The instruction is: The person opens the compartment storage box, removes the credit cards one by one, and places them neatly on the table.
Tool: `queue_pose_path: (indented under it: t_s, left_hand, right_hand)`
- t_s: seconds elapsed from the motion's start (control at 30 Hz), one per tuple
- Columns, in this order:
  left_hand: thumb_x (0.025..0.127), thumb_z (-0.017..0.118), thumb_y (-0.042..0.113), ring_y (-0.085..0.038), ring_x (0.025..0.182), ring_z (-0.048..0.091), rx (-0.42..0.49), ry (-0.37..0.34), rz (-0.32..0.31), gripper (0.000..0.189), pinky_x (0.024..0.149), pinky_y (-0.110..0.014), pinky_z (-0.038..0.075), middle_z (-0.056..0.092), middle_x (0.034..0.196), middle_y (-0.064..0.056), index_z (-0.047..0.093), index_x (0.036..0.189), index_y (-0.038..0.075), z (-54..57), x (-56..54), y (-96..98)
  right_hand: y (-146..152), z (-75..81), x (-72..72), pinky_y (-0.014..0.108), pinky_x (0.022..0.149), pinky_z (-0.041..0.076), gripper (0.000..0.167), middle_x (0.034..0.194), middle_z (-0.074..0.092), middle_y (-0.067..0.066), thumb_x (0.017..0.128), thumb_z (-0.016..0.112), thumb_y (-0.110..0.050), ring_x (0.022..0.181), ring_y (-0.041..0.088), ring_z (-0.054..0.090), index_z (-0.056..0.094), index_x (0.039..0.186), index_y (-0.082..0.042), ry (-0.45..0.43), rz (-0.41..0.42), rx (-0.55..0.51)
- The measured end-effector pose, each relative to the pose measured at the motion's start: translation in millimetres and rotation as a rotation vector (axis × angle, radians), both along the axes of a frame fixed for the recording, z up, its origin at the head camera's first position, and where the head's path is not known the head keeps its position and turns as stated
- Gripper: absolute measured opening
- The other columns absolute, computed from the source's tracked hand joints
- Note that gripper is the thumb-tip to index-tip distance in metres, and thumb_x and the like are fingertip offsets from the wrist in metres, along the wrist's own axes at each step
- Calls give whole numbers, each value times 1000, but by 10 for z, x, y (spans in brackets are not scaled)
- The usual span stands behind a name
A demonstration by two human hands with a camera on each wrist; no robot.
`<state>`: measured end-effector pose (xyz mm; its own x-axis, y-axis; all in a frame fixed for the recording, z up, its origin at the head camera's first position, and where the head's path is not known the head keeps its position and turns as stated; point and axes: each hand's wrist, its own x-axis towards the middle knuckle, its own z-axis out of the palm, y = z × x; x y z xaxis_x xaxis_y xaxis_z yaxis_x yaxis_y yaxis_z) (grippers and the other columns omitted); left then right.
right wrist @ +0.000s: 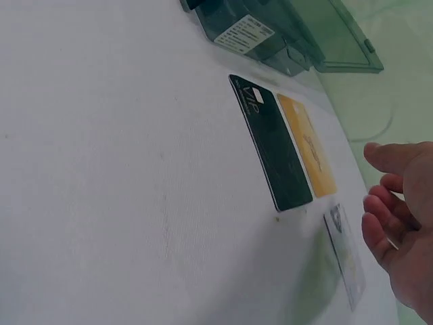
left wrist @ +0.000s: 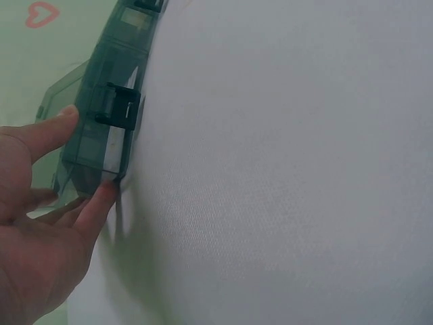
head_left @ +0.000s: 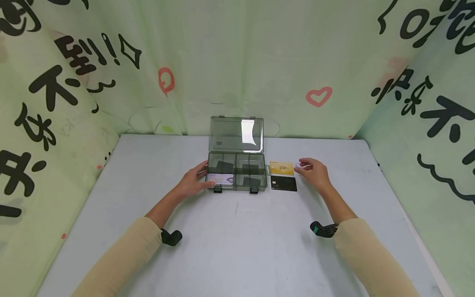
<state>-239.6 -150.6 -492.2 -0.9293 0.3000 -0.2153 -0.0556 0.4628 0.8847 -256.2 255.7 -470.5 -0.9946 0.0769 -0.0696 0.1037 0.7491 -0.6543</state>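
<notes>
A translucent grey-green compartment box [head_left: 237,190] stands on the table with its lid [head_left: 226,134] raised at the back. My left hand [head_left: 193,180] grips its left front corner, thumb over the front rim and fingers along the side. In the front left compartment lies a purple-and-white card [head_left: 220,179]. Right of the box, a yellow card [head_left: 281,168] lies behind a black VIP card [head_left: 283,183]. A pale card [right wrist: 345,257] lies beside them, mostly under my right hand [head_left: 313,172] in the head view. That hand hovers above it with loosely bent fingers, holding nothing.
Dark flat pieces [head_left: 225,166] show in the other compartments. Two latches [head_left: 254,190] hang at the box's front. The white table [head_left: 237,247] is bounded by a printed pale green curtain [head_left: 237,66] at the back and sides.
</notes>
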Motion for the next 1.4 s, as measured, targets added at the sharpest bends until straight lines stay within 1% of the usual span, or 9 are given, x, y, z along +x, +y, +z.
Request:
queue_pose_path:
  t_s: [0.2, 0.4, 0.73, 0.9, 1.03, 1.27, 1.4]
  left_hand:
    - [88, 72, 20, -32, 146, 30, -7, 4, 1, 87, 115, -48, 34, 29, 158, -14, 18, 156, 16, 4, 5, 5]
    - [88, 71, 19, -32, 146, 30, -11, 0, 4, 86, 115, -48, 34, 28, 159, -14, 18, 156, 16, 24, 14, 13]
    - [88, 71, 18, -32, 146, 29, -10, 0, 6, 87, 114, -48, 35, 28, 158, -15, 17, 156, 15, 24, 15, 16]
    - [88, 71, 19, -32, 146, 30, -13, 5, 5, 87, 114, -48, 35, 28, 158, -15, 17, 156, 15, 25, 15, 15]
    - [88, 72, 20, -31, 146, 30, -16, 5, 6, 87, 115, -47, 34, 29, 158, -14, 17, 156, 16, 25, 15, 14]
    - [88, 72, 22, -30, 146, 31, -19, -4, 10, 88, 115, -48, 33, 29, 159, -13, 18, 156, 18, 18, 9, 14]
    - [88, 72, 22, -30, 146, 31, -18, -4, 8, 88, 115, -48, 33, 29, 158, -13, 18, 156, 17, 18, 15, 8]
  right_hand:
    - [-175, 74, 7, 47, 96, 50, 50, 129, 56, 21, 95, 62, -24, 115, 36, 53, 50, 138, -2, 1, 42, -17]
    - [-314, 87, 1, 46, 96, 52, 50, 130, 57, 20, 94, 63, -23, 114, 33, 54, 50, 138, -4, 2, 67, -36]
    - [-552, 131, -29, 43, 90, 55, 44, 126, 60, 17, 94, 64, -23, 110, 32, 58, 56, 133, -4, 44, 132, -96]
    - [-663, 160, -21, 39, 85, 55, 43, 122, 62, 17, 93, 65, -22, 107, 30, 59, 57, 132, -4, 65, 167, -135]
    - [-743, 166, -21, 35, 82, 54, 42, 119, 64, 15, 94, 65, -21, 105, 29, 59, 58, 131, -4, 74, 196, -143]
    - [-889, 176, 11, 37, 82, 55, 39, 113, 65, 17, 93, 65, -16, 103, 30, 62, 59, 128, -1, 93, 264, -180]
    - [-964, 149, 17, 36, 82, 55, 39, 111, 65, 17, 92, 66, -16, 101, 29, 64, 59, 127, 0, 98, 298, -199]
